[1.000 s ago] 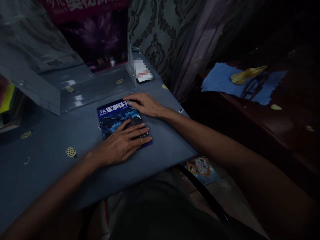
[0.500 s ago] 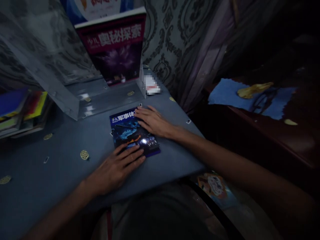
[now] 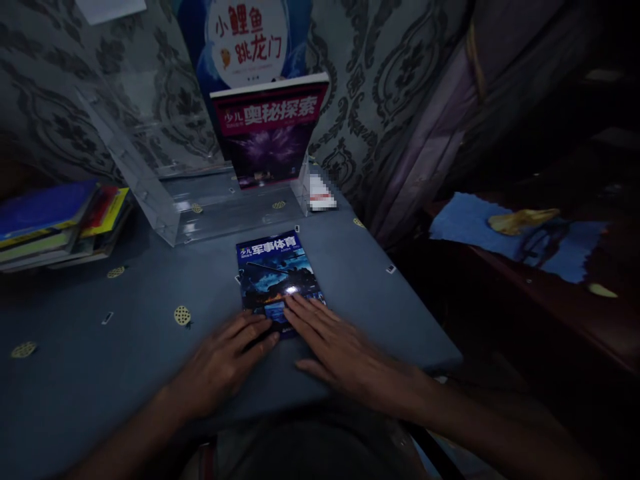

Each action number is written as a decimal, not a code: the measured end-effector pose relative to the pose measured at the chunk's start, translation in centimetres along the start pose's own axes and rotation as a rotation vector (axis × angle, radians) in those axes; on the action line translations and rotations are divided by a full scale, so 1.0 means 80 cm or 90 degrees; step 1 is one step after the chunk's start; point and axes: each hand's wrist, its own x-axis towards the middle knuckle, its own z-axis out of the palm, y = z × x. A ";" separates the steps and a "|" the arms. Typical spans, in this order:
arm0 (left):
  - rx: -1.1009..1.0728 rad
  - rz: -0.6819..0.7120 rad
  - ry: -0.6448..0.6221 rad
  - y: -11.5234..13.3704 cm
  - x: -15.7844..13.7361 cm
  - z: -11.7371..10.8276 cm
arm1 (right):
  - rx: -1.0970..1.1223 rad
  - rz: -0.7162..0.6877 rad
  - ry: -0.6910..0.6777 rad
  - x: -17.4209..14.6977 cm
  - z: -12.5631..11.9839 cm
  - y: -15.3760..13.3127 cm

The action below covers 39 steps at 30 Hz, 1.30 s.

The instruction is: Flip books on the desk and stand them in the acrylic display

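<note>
A closed book (image 3: 274,275) with a dark blue cover and white Chinese lettering lies flat on the blue-grey table. My left hand (image 3: 227,357) rests at its lower left corner, fingers stretched onto the cover. Across the lower right part of the book lies my right hand (image 3: 335,340), its fingers flat and the thumb apart. Both hands hide the book's near edge in part. Behind it stands a clear acrylic stand (image 3: 165,217). A purple book (image 3: 273,143) leans upright in that stand, in front of a taller blue book (image 3: 200,40).
A stack of books (image 3: 45,220) is at the table's left. Behind the stand hangs a patterned curtain (image 3: 380,73). To the right, a dark red surface (image 3: 565,313) holds a blue cloth (image 3: 460,223) with a yellowish object (image 3: 523,220) and dark-framed glasses (image 3: 543,248).
My right hand has slid from the book's upper right down to its lower right, uncovering the title. My left hand stays near the lower left corner. The camera view has shifted.
</note>
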 end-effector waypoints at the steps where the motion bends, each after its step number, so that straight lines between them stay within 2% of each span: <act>1: 0.000 -0.002 0.002 0.001 -0.001 0.000 | -0.002 0.010 0.001 -0.006 -0.003 0.007; 5: -0.038 -0.030 0.017 0.001 0.004 -0.002 | 0.004 0.068 -0.013 -0.015 -0.016 0.032; 8: -0.083 -0.092 0.032 -0.008 0.013 -0.001 | 0.020 0.104 -0.027 0.000 -0.024 0.046; 13: -0.008 -0.343 0.052 -0.046 0.022 0.021 | 0.021 0.154 -0.023 0.050 -0.028 0.058; 15: -0.009 -0.407 0.045 -0.058 0.026 0.031 | 0.020 0.166 -0.010 0.067 -0.023 0.062; 18: -0.044 -0.435 0.043 -0.067 0.032 0.041 | 0.020 0.177 0.019 0.081 -0.011 0.067; 23: -0.098 -0.424 0.085 -0.075 0.033 0.046 | 0.062 0.184 0.071 0.085 0.000 0.065; 30: -0.120 -0.442 0.048 -0.090 0.040 0.041 | 0.317 0.257 0.228 0.093 -0.020 0.063; 36: -0.068 -0.464 0.032 -0.089 0.044 0.047 | 0.737 0.454 0.324 0.107 -0.038 0.083; 39: -0.037 -0.454 0.028 -0.089 0.042 0.052 | 0.888 0.507 0.288 0.112 -0.042 0.089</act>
